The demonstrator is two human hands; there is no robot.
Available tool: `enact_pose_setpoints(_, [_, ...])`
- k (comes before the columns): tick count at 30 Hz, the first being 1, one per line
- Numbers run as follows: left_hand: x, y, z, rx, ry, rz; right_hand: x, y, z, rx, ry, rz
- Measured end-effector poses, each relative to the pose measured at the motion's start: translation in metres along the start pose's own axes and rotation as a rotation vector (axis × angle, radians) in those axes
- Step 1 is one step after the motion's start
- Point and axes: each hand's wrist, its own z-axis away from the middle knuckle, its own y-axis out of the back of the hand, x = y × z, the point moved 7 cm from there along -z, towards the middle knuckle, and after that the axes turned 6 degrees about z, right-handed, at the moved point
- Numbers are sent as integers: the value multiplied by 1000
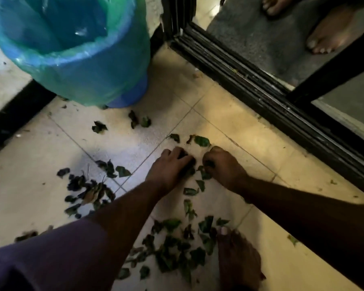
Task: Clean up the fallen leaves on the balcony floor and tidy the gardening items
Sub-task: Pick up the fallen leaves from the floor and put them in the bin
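Green fallen leaves lie scattered over the pale floor tiles [250,131]. One pile of leaves [88,190] lies at the left, another pile [177,248] sits near my bare foot [237,261]. My left hand [169,166] is down on the floor with fingers curled round a clump of leaves. Close beside it, my right hand [222,164] grips more leaves. A single leaf [202,141] lies just beyond both hands. A blue bin [76,57] lined with a green plastic bag stands at the upper left, apart from both hands.
A black sliding-door track [261,93] runs diagonally on the right. Beyond it, another person's bare feet [328,32] stand on a grey mat. A dark skirting strip [15,116] borders the floor at the left.
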Motion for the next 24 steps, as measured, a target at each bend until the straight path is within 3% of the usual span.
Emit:
enact_pose_setpoints(2, [-15, 6, 10, 62, 7, 210, 0, 4, -2, 42, 55, -155])
enact_pose_setpoints(7, [-47, 28, 68, 388, 307, 780, -2, 6, 14, -63, -91, -701])
enact_pose_setpoints(9, [-57, 25, 90, 451, 392, 785, 0, 18, 12, 68, -124, -706])
enact_pose_setpoints(12, [-75, 22, 108, 529, 540, 691, 6, 37, -7, 262, -179, -412])
enact_pose_setpoints(17, [-79, 42, 87, 453, 549, 477, -19, 6, -40, 34, -144, 13])
enact_pose_setpoints(21, [-79, 60, 51, 312, 535, 391, -44, 6, -52, 9, -67, -71])
enact_pose_setpoints(24, [-88, 77, 27, 339, 482, 392, -52, 17, -59, 54, -99, -293])
